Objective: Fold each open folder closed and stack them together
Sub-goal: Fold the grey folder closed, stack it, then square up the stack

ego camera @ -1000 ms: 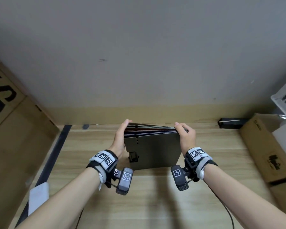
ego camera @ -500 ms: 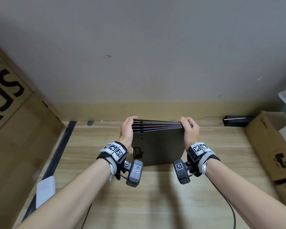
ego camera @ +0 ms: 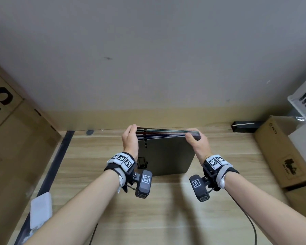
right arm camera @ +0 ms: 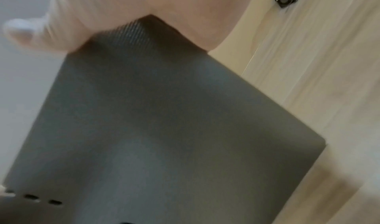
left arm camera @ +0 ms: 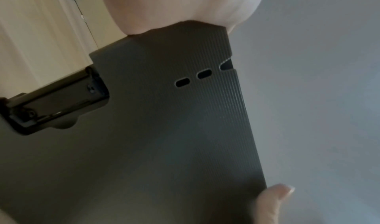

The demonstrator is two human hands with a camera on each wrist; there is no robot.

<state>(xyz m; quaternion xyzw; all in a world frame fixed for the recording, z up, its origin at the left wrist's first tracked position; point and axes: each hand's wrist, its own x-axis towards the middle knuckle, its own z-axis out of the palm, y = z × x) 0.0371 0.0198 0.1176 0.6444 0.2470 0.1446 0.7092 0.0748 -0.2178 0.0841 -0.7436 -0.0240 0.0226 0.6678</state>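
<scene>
Folders [ego camera: 166, 152] upright on table [ego camera: 166, 209] (as before); left hand [ego camera: 130, 140], right hand [ego camera: 198, 143] fingers still gripping top corners.

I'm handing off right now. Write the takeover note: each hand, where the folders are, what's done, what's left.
Left hand: grips the top left corner of the folder stack.
Right hand: grips the top right corner of the same stack.
Folders: gathered into one stack, held upright on edge on the wooden table, near the wall. Coloured edges show along the top. A black clip sits on the facing grey cover's left edge.
Done: the folders in view appear closed and gathered; no open one is in view.
Left: likely square up the edges, then lay the stack flat and let go.
</scene>
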